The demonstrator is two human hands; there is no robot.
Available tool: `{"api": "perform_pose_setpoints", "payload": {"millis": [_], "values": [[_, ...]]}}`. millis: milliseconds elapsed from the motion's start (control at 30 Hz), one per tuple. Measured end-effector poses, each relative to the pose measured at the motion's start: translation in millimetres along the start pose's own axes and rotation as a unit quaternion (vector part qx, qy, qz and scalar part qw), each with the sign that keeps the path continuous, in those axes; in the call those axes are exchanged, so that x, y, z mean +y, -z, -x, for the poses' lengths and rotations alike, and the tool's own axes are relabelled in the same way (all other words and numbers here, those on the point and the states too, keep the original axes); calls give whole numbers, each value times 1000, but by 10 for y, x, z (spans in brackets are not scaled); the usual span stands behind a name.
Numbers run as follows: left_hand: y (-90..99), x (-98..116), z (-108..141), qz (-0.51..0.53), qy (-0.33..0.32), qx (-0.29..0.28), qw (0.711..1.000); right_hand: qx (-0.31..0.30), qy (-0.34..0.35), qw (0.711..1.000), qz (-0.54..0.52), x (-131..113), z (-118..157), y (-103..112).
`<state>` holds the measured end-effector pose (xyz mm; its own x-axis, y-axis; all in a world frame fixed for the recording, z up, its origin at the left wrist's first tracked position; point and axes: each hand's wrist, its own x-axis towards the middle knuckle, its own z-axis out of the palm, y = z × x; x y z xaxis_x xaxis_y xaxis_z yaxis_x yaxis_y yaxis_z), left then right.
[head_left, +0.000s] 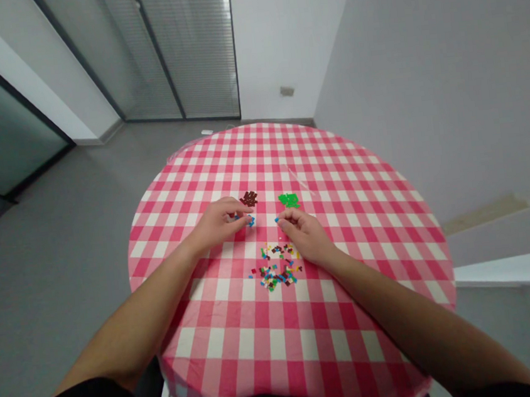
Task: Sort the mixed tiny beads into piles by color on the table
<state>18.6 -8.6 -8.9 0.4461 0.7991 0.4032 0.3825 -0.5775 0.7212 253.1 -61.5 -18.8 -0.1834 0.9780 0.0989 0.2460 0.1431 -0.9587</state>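
from where i stand, the mixed scatter (277, 277) of tiny coloured pieces is the easiest mark to go by, lying on the red-and-white checked tablecloth (244, 358) in front of the person. the person's right hand (307, 235) is just beyond it, toward its right side, with thumb and forefinger pinched together on one small blue piece (277, 220). that piece sits beyond the scatter, roughly in line with its middle. the left hand (217, 222) is beyond the scatter and off to its left, fingers loosely bent over a small blue cluster (251, 222); i can't tell whether it grips any of those pieces or only shelters them. farther beyond the scatter there's a dark brown pile (248, 199) to the left and a green pile (288, 200) to the right, each of a single colour.

the step in hand, as i judge it, is carrying a single blue piece clear of the scatter. the next move seems to call for a light, steady pinch, a short sideways shift on the scatter's far side, and a gentle release. a hasty opening of the fingers could flick so small a piece astray.
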Motion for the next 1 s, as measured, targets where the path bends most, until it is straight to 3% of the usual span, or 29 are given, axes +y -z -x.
{"api": "perform_pose_setpoints", "payload": {"millis": [133, 233, 567, 1000], "values": [[-184, 172, 13, -4, -111, -36, 993, -60, -18, 998, -8, -11, 23, -25], [-243, 190, 21, -14, -138, -44, 989, -72, -24, 997, -3, -19, 32, -25], [-227, 214, 40, -15, -79, -55, 995, -78, -32, 996, -5, -31, 24, 9], [-214, 249, 27, 3, -60, -55, 997, -70, -35, 997, 20, 43, 12, 23]]}}
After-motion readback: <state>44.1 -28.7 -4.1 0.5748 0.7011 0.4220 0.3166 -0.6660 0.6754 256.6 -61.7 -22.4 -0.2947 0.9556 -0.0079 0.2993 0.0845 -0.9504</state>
